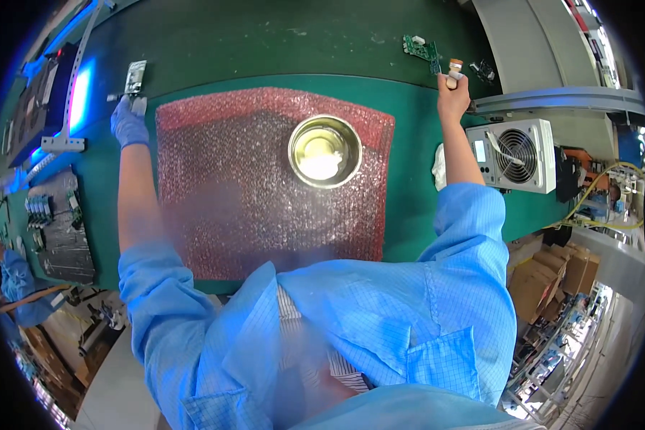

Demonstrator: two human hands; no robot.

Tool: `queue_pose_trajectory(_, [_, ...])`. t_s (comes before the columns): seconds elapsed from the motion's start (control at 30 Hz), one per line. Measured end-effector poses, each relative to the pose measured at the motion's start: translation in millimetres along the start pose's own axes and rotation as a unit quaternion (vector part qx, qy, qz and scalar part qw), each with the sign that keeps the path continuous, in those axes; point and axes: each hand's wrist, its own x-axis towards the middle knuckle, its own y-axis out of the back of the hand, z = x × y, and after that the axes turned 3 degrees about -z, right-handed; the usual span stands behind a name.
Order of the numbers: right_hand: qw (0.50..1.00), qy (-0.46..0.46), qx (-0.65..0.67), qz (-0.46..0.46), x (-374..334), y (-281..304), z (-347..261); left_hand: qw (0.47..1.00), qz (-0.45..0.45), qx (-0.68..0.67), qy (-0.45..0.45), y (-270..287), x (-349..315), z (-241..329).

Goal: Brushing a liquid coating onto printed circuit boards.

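Arms [139,193] outstretched, right hand [454,99] curled, left hand [129,125] gloved, its grip unclear.

Grn tbl [265,43], blue light [82,94] L, ctns [535,283] R.

An electronics workshop or factory floor.
The green bench [412,222] carries circuit boards [421,49] far right and a fan unit [514,155] right; cardboard boxes [534,283] sit near right.

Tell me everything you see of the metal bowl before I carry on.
The round, shiny, silvery metal bowl stands upright and uncovered on the reddish bubble-wrap sheet, toward its far right. It appears to hold clear, pale-yellowish liquid, with bright glare inside. Neither the left hand nor the right hand touches it.
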Motion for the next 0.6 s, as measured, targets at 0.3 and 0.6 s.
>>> queue_pose_trajectory(0.3, [0.999,-0.027,-0.027,0.0,40.2,-61.2,46.2,0.993,-0.055,-0.015,0.104,-30.2,-90.9,23.9])
queue_pose_trajectory(0.6, [0.977,0.105,0.108,-0.152,-0.6,-63.2,-127.7,0.952,-0.253,0.046,0.165,-112.5,-167.9,54.5])
